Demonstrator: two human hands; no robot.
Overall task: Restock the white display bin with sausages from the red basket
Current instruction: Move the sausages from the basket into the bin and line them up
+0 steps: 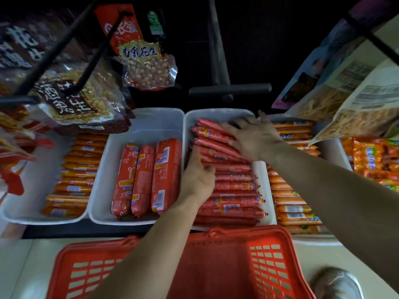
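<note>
**Sausages (pixel 233 186) stacked in the white display bin (pixel 216 113)**

Head view: your right hand (pixel 252 137) lies flat on the far sausages, fingers spread apart. Your left hand (pixel 197 178) sits against the stack's left ends, thumb on top; you cannot tell whether its fingers grip. The red basket (pixel 237 230) stands just near of the bin.

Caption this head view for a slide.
Left hand and right hand on sausages in white bin behind red basket.
</note>
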